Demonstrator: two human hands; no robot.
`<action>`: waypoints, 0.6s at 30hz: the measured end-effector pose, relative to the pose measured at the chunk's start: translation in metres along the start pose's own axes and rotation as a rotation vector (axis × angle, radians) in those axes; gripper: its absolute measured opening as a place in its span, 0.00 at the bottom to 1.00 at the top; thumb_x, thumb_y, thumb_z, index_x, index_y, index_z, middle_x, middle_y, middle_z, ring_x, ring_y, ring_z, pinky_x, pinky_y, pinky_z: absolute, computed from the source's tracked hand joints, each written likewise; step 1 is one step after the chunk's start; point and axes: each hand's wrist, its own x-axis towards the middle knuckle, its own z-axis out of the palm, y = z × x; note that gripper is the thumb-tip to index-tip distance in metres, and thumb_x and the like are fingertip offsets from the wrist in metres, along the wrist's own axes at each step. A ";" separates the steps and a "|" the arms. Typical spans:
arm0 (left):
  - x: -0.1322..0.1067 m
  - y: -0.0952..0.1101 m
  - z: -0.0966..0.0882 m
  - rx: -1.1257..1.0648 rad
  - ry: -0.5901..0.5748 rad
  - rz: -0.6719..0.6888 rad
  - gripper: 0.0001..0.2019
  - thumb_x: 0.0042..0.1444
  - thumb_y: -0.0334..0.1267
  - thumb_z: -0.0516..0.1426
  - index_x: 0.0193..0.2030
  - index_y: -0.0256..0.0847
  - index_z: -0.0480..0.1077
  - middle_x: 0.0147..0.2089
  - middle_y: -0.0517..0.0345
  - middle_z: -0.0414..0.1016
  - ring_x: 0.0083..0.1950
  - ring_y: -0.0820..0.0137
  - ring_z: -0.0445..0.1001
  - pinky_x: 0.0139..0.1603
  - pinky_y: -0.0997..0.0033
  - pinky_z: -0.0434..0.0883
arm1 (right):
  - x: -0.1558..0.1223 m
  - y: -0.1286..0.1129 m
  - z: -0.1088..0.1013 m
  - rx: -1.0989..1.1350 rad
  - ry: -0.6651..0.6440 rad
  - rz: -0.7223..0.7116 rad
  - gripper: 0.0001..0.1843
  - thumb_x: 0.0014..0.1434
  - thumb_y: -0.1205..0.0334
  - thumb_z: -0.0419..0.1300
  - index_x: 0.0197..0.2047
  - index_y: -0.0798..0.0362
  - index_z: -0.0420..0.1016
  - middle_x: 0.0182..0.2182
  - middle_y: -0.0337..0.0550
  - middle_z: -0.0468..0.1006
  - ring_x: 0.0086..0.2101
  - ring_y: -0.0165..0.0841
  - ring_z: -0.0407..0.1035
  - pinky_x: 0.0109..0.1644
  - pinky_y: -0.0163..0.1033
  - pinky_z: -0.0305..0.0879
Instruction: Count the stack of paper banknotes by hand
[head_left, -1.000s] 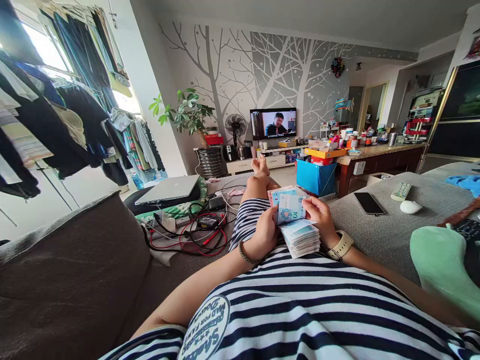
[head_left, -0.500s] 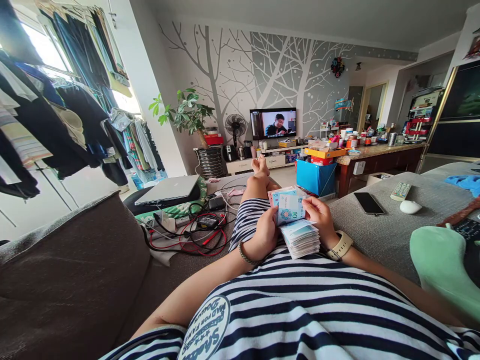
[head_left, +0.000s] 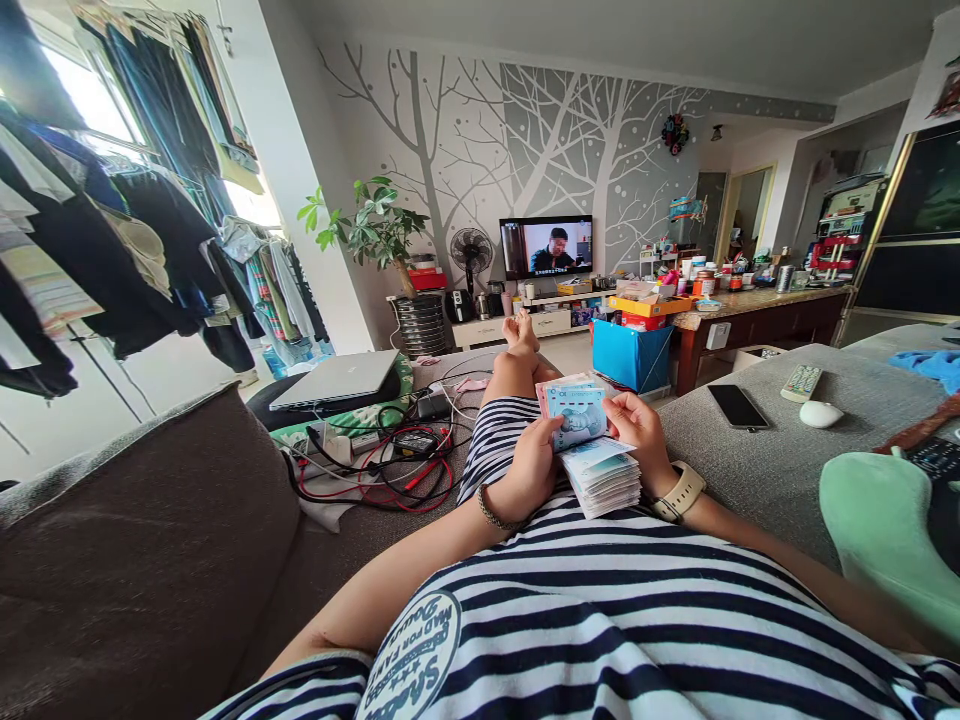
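I lie back on a sofa in a striped top. A thick stack of banknotes [head_left: 600,475] rests on my lap. My left hand [head_left: 534,462], with a bead bracelet on the wrist, is closed on the stack's left side, thumb on the raised notes. My right hand [head_left: 637,432], with a beige watch on the wrist, pinches the right edge of the upright blue-green note [head_left: 576,412] at the front of the stack.
A black phone [head_left: 738,405], a remote [head_left: 801,382] and a white mouse [head_left: 820,413] lie on the grey sofa at my right. A green cushion [head_left: 885,530] sits at the right edge. A laptop [head_left: 337,380] and tangled cables [head_left: 390,455] lie at my left. A television [head_left: 546,246] plays ahead.
The note marked 10 that stood upright has been folded down, and a different blue-green note now faces me. Both hands stay in place on the stack.
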 end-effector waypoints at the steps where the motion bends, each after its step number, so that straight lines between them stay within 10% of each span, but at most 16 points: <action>1: -0.001 0.001 0.001 0.010 -0.005 -0.007 0.16 0.45 0.35 0.68 0.42 0.33 0.80 0.43 0.45 0.85 0.48 0.54 0.84 0.56 0.57 0.79 | 0.001 0.001 0.000 -0.005 0.004 0.007 0.38 0.49 0.21 0.68 0.28 0.50 0.67 0.20 0.37 0.65 0.23 0.30 0.59 0.27 0.37 0.57; 18: 0.002 0.000 0.003 0.016 -0.034 0.004 0.12 0.44 0.42 0.68 0.34 0.37 0.77 0.46 0.45 0.85 0.56 0.47 0.82 0.59 0.53 0.78 | 0.000 0.006 -0.003 0.073 -0.047 0.009 0.33 0.55 0.28 0.68 0.29 0.50 0.66 0.23 0.38 0.62 0.26 0.31 0.55 0.28 0.38 0.53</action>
